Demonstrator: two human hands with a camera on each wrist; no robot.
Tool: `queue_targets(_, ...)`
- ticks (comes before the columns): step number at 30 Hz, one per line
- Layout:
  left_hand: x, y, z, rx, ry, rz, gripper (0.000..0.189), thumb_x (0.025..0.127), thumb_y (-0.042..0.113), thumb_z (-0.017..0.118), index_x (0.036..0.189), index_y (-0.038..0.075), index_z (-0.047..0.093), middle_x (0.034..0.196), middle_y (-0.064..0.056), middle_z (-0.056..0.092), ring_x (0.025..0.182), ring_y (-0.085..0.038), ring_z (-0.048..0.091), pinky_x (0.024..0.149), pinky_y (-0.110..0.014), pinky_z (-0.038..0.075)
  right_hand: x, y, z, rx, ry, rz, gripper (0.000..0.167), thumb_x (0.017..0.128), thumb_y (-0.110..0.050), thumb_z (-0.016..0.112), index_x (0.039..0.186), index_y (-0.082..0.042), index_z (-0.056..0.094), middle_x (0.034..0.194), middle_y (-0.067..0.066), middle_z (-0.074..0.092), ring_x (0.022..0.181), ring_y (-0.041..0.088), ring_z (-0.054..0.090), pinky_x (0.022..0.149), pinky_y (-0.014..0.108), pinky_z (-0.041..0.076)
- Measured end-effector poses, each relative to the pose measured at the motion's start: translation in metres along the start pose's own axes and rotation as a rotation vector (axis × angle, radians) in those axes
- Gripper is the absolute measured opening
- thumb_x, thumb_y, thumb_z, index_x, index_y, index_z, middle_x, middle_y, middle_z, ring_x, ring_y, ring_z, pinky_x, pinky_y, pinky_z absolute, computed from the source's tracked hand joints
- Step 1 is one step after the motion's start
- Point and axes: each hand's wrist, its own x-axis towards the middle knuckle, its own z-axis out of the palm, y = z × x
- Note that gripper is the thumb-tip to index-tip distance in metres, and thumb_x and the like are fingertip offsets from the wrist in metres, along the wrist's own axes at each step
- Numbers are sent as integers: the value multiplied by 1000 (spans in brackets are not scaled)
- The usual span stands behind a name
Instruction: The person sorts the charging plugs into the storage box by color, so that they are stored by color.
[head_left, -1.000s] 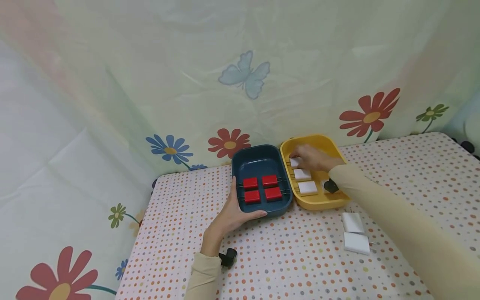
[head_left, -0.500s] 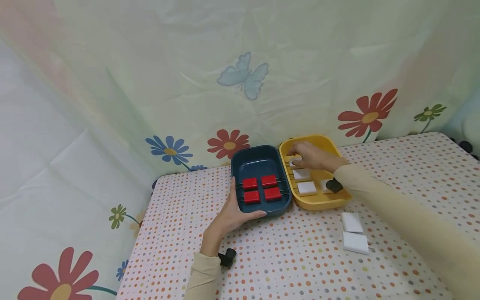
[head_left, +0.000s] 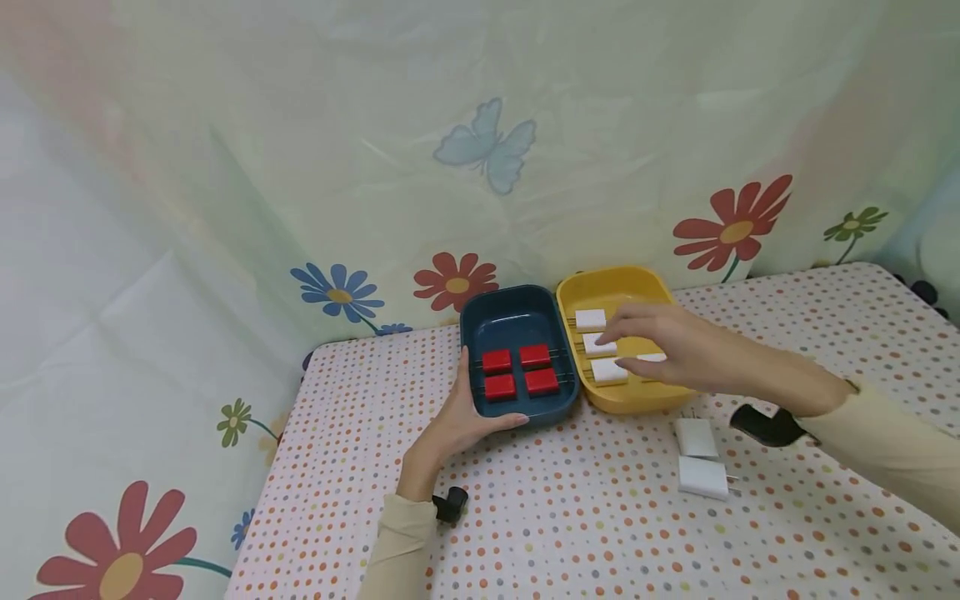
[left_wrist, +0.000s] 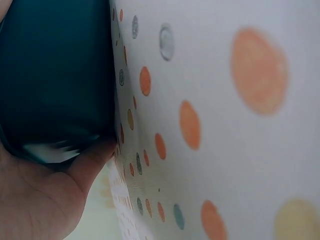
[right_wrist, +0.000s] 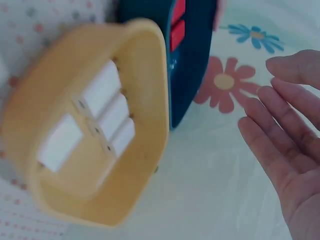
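My left hand (head_left: 457,425) holds the near left corner of a dark blue tray (head_left: 510,304), its fingers along the left side and its thumb along the front. Several red plug adapters (head_left: 542,381) with thin metal prongs lie inside. My right hand (head_left: 682,346) is over the near right part of a yellow tray (head_left: 618,279), fingers apart, holding nothing. Along that tray's left side lie three white plug adapters (head_left: 590,320) in a column; another white adapter (right_wrist: 61,142) lies beside them, partly hidden by the hand in the head view.
Two more white adapters (head_left: 702,477) lie on the dotted tablecloth (head_left: 585,533) in front of the yellow tray. Both trays stand side by side near the table's back edge, before a hanging flowered cloth (head_left: 337,167).
My right hand has let go of the farthest white adapter in the yellow tray and drawn back to the right and nearer. The left hand stays at the blue tray's corner.
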Motion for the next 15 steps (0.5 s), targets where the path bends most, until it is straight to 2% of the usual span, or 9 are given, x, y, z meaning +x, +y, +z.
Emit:
queue_targets(3,1,0,0,-3,-13,-1,136,82,46,90,167,24,-14,174,-8,13,157,-32,19,119,-61,34,-23,-3,2,6,-31,12,30,84,-5,88,110,-16,78,107,-9,65,94,12,61,80,31,60)
queue_targets(6,2,0,0,-3,-12,1,136,82,46,90,167,24,-14,174,-8,15,157,-31,20,119,-60,34,-43,0,11,20,-78,33,29,83,-6,89,108,-16,78,105,-10,65,90,11,60,78,30,60)
queue_targets(9,3,1,0,4,-10,4,136,82,45,90,168,23,-13,173,-7,15,157,-30,20,119,-60,33,-62,5,22,16,-131,104,29,82,-6,89,108,-13,78,104,-7,66,91,13,63,77,33,61)
queue_targets(15,2,1,0,9,-4,3,137,81,45,90,167,24,-14,174,-8,13,158,-31,18,120,-60,32,-91,17,42,51,-259,297,30,82,-8,88,111,-8,78,111,2,70,100,24,68,79,40,62)
